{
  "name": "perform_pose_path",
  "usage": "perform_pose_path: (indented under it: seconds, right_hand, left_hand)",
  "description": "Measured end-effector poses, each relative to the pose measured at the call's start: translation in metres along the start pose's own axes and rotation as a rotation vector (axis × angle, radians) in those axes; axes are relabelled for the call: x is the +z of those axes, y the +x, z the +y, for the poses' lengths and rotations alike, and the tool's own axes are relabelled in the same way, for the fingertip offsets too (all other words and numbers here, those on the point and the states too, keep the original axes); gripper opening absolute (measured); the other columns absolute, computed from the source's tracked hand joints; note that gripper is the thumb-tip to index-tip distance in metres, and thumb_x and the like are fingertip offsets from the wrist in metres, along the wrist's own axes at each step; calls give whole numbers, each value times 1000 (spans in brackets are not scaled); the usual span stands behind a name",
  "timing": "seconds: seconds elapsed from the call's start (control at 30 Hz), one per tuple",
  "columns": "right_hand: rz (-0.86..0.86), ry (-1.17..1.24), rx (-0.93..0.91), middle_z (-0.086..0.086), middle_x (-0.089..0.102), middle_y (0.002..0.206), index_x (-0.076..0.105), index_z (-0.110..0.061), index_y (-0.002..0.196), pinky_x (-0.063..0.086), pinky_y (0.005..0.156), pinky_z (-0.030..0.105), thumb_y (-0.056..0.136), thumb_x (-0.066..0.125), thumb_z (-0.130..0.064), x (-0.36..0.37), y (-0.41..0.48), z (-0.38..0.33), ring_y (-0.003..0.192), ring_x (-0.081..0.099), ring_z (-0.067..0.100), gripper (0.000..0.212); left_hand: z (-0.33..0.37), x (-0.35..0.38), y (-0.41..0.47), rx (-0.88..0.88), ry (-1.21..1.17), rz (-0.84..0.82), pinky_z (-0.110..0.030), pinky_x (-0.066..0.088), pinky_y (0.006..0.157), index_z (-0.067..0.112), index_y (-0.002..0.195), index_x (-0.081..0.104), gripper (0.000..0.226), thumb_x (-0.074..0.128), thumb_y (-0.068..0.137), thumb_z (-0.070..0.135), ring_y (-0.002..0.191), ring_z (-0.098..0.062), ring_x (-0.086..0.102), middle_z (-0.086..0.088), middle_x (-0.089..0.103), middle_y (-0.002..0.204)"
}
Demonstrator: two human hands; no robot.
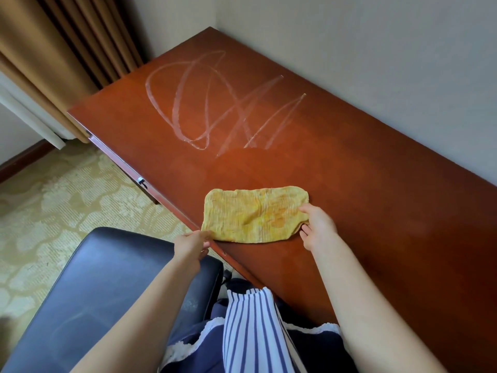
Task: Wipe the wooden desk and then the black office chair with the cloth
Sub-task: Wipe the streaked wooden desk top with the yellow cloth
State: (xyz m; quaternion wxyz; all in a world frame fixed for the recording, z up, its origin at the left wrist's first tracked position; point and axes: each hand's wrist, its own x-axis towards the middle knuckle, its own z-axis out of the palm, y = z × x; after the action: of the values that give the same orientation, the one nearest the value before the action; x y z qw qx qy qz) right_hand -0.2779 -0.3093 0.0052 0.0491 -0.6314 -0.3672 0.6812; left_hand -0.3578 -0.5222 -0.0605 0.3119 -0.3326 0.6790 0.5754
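Observation:
A yellow cloth [252, 212] lies spread flat on the reddish wooden desk [363, 189], close to its near edge. My left hand [191, 244] pinches the cloth's near left corner at the desk edge. My right hand [318, 228] grips the cloth's right end between thumb and fingers. White scribbled streaks [215, 103] mark the far half of the desk top. The black office chair [102, 289] stands below left of the desk, under my left forearm.
Brown curtains [67, 49] hang at the far left beside the desk's end. A beige wall [376, 49] runs along the desk's far side. Patterned carpet [53, 205] covers the floor at left. A drawer lock [140, 181] shows on the desk's front.

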Motion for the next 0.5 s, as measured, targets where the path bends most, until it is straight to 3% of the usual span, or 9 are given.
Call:
perform_pose_path:
  seconds: [0.1, 0.17, 0.33, 0.5]
  right_hand:
    - [18, -78, -32, 9, 52, 130, 52, -8, 129, 39, 83, 29, 88, 61, -10, 6, -3, 3, 96, 48, 17, 42]
    - [12, -102, -114, 8, 55, 129, 55, -5, 127, 37, 81, 25, 88, 61, -6, 9, -7, 10, 98, 50, 16, 40]
    - [-193, -395, -536, 1, 54, 133, 61, -13, 125, 41, 96, 24, 89, 60, -10, 30, -21, 33, 117, 50, 10, 36]
    - [-460, -813, -735, -5, 44, 134, 59, -17, 127, 30, 97, 17, 90, 61, -26, 56, -33, 61, 120, 40, 4, 38]
  left_hand:
    - [-3, -4, 1, 3, -32, -40, -23, 43, 57, -5, 113, 59, 29, 66, 85, 1, 60, -12, 48, -5, 50, 72]
    - [-5, -6, 2, 28, -44, -56, -22, 43, 59, -9, 123, 54, 40, 65, 85, -1, 61, -11, 49, -5, 50, 73]
    - [-6, -6, -6, 118, -40, -111, -22, 46, 70, -1, 113, 63, 24, 56, 90, -2, 64, -10, 49, -3, 58, 77]
    - [-4, -14, -10, 66, -35, -238, -25, 43, 75, 3, 117, 64, 30, 47, 93, -3, 63, -9, 44, -6, 58, 84]
